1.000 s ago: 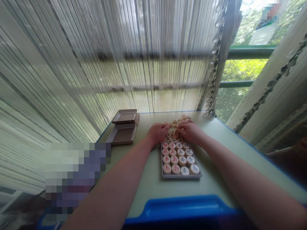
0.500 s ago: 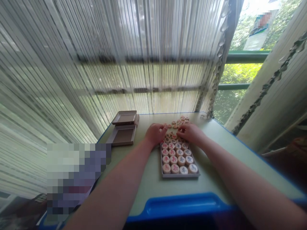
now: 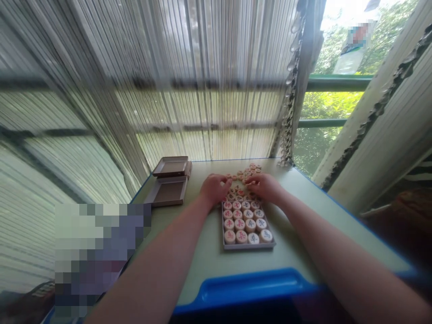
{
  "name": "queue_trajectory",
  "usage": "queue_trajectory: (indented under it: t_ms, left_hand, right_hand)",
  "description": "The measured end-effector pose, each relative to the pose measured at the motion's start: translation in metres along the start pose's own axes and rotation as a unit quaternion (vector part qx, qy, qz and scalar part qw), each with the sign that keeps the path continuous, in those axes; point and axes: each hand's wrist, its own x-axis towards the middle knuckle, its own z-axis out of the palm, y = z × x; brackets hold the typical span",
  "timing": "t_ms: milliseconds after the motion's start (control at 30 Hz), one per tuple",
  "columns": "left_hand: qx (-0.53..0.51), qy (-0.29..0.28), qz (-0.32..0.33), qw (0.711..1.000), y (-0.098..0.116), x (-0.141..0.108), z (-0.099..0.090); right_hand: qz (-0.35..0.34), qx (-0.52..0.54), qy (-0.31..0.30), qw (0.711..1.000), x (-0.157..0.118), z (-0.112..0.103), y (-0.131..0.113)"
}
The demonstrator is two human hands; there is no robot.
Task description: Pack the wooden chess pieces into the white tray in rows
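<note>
Bare blue-edged, pale-green tabletop [image 3: 206, 254] flanked the shallow grey tray [image 3: 249, 246]. Our left hand [image 3: 215, 188] and right hand [image 3: 266, 187] stayed beside loose cream discs [image 3: 240, 192]; we could not determine either grip.

Shallow tray [image 3: 249, 246]: flat on counter [image 3: 205, 263] | round pieces [image 3: 239, 224]: red or dark characters up, rowed inside | loose pieces [image 3: 252, 171]: scattered beyond

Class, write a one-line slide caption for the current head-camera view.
Two hands reach among loose round game pieces beyond a tray holding neat rows of them.
</note>
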Motion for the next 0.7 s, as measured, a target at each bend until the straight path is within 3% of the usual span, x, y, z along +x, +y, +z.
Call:
queue_trajectory:
  t_ms: [100,233,700]
  left_hand:
    - [0.005,0.003,-0.009,1.0,-0.0006,-0.0002,0.0]
    - [0.007,-0.002,-0.008,1.0,-0.0002,0.0,0.0004]
    - [0.017,0.006,0.017,1.0,0.0034,-0.0018,-0.0023]
  right_hand:
    - [0.025,-0.035,0.022,0.999,0.0006,-0.0007,0.0026]
    - [0.031,-0.071,-0.013,0.997,0.0013,-0.0005,0.0055]
    - [0.017,-0.088,-0.012,0.996,0.0001,-0.0013,0.0046]
